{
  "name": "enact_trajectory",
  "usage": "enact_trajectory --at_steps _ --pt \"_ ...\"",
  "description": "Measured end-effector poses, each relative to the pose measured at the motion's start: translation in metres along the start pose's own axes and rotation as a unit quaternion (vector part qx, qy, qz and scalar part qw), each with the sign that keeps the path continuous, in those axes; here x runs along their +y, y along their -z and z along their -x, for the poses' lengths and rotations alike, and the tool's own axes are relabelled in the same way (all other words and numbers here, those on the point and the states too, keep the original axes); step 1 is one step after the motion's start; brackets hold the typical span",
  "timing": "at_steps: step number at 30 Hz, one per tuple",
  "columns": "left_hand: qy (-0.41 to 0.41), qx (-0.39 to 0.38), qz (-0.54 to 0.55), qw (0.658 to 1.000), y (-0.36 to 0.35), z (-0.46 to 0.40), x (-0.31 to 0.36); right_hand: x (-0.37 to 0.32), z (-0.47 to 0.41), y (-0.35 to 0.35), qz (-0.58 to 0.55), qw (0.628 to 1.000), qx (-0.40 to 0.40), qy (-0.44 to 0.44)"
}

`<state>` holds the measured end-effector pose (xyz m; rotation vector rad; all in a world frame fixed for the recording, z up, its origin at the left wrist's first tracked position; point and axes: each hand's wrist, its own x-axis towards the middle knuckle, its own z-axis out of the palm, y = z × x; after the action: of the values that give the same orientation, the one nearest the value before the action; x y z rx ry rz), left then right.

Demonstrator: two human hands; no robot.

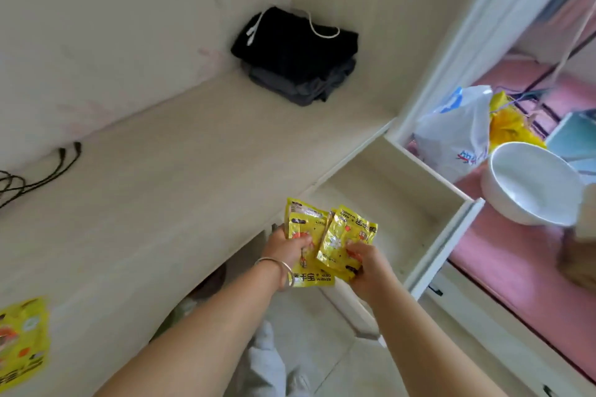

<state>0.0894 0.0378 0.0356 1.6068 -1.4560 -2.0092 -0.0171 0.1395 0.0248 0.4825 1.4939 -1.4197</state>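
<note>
Gripping one yellow hand warmer packet (301, 230) in left hand (285, 250), pinching second packet (348, 234) in right hand (371, 264), both overlapped close by open drawer (403, 203), probably to gather them before storing inside.

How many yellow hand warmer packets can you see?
3. The left hand holds the left packet, the right hand holds the right packet, and the third packet lies on the desk, bottom left. More may hide behind those held.
</note>
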Motion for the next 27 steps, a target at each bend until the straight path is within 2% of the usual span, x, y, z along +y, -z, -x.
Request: enact_trajectory --at_steps 4,7,9,13,19,24,27 --pt "0.026 -0.058 -0.086 0.994 -0.047 -0.046 0.005 -0.016 -0.035 0.03 -0.052 0.997 0.053 -0.013" --pt "0.034 -0.099 -0.211 0.972 -0.079 -0.09 0.004 -0.023 -0.069 0.048 -0.073 0.991 0.114 -0.016" --pt "0.045 -0.088 -0.257 0.961 -0.078 -0.103 0.0 -0.022 -0.076 0.049 -0.024 0.99 0.138 -0.003" --pt "0.066 -0.076 -0.34 0.935 -0.094 -0.147 -0.011 -0.024 -0.111 0.063 0.083 0.968 0.236 -0.011" --pt "0.051 -0.154 -0.459 0.874 -0.107 -0.185 -0.036 -0.005 -0.153 0.074 0.13 0.952 0.271 -0.051" --pt "0.059 -0.15 -0.493 0.855 -0.103 -0.196 -0.051 0.011 -0.162 0.076 0.166 0.944 0.274 -0.074" --pt "0.011 -0.138 -0.546 0.826 -0.1 -0.194 -0.049 0.013 -0.156 0.076 0.23 0.935 0.259 -0.081"
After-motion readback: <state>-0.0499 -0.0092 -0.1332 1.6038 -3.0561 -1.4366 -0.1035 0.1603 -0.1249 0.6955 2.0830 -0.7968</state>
